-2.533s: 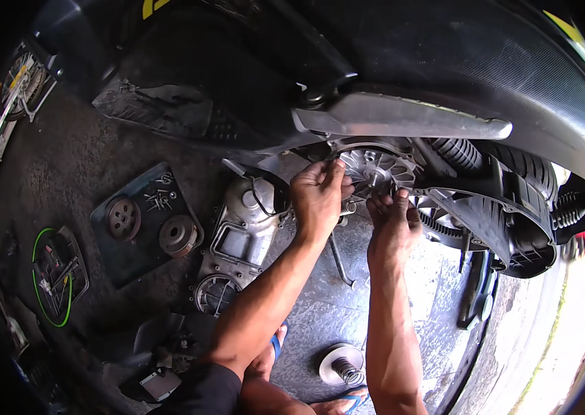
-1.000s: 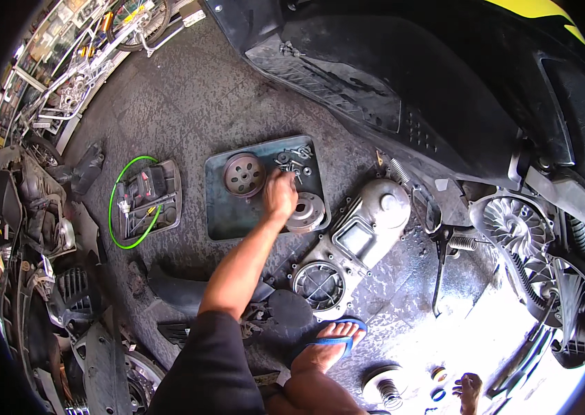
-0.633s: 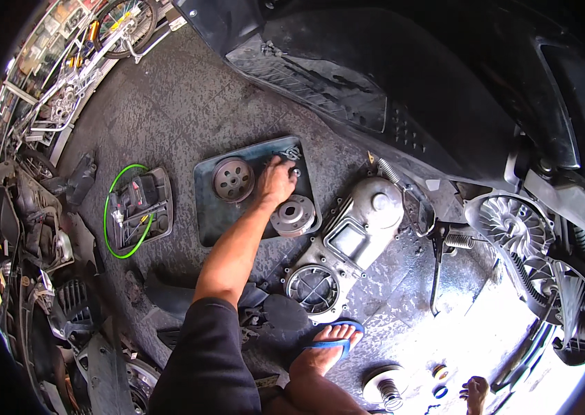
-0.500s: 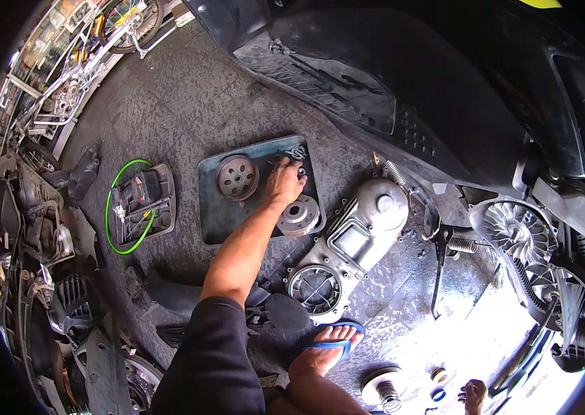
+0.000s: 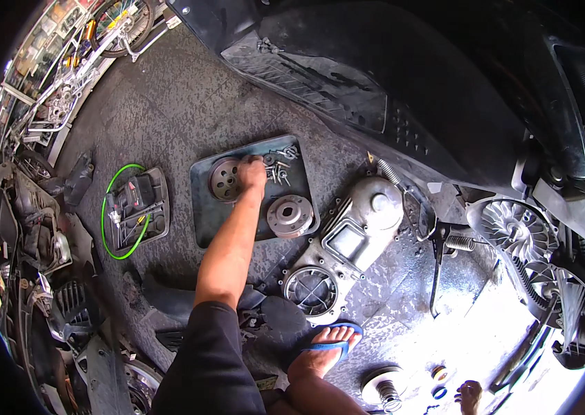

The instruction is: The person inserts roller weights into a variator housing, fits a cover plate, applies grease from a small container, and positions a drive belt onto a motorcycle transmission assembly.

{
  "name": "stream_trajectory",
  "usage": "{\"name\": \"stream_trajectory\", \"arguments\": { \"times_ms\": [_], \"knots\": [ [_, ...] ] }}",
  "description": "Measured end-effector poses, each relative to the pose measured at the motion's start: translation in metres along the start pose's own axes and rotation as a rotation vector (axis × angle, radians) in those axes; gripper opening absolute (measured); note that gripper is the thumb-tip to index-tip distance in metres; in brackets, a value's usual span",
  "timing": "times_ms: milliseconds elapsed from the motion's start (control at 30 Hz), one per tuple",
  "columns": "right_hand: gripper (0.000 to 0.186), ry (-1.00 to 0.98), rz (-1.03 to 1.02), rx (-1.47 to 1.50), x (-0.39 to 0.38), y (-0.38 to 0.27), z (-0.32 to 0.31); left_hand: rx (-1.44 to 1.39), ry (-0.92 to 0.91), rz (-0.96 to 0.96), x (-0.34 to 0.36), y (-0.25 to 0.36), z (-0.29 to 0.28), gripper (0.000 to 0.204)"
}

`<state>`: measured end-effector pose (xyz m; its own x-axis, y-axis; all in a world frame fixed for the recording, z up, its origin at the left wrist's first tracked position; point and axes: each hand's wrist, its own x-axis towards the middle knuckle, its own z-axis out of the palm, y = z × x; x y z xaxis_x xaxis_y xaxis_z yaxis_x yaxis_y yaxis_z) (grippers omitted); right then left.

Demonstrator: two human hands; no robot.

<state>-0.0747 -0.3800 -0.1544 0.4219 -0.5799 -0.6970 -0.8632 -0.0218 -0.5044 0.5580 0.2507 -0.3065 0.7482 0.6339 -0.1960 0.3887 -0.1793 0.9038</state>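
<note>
My left hand reaches into a dark shallow tray, its fingers curled down at the right rim of a clutch bell. The bell is a round brown metal drum with several holes; my fingertips are largely hidden behind the hand. Just right of the hand lie loose bolts. Below them in the tray sits a round clutch assembly with a metal plate. My right hand is out of view.
A large silver engine side cover lies right of the tray. Left of it stands a small tool tray beneath a green hoop. Black scooter bodywork looms above. A pulley with a spring is near my sandalled foot.
My left hand has moved left from the bolts to the rim of the clutch bell, so the bolts show now. The whole view has shifted slightly.
</note>
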Motion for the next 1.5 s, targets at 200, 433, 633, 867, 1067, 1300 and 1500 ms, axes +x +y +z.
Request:
{"name": "stream_trajectory", "arguments": {
  "times_ms": [200,433,633,867,1067,1300,1500],
  "knots": [
    [0.032,0.029,0.047,-0.023,-0.005,0.007,-0.001,0.873,-0.177,0.139,-0.039,0.059,0.024,0.042],
    [0.029,-0.018,-0.324,-0.278,-0.012,-0.031,0.036,0.822,0.028,0.354,0.006,0.024,0.005,0.040],
    [0.026,0.026,-0.270,-0.017,-0.046,-0.158,0.138,0.011,-0.611,0.156,-0.235,0.113,0.008,0.027],
    [0.036,0.338,-1.000,0.019,-0.066,-0.333,0.228,-0.431,-1.445,-0.208,-0.398,0.165,0.045,0.026],
    [0.017,0.583,-1.078,0.015,-0.038,-0.372,0.199,-0.297,-1.471,-0.361,-0.402,0.210,0.077,0.041],
    [0.018,0.641,-0.881,0.225,-0.028,-0.403,0.201,-0.448,-1.398,-0.306,-0.410,0.226,0.087,0.043],
    [0.020,0.690,-0.723,0.201,-0.029,-0.411,0.199,-0.517,-1.437,-0.445,-0.411,0.231,0.097,0.032]
  ]
}}
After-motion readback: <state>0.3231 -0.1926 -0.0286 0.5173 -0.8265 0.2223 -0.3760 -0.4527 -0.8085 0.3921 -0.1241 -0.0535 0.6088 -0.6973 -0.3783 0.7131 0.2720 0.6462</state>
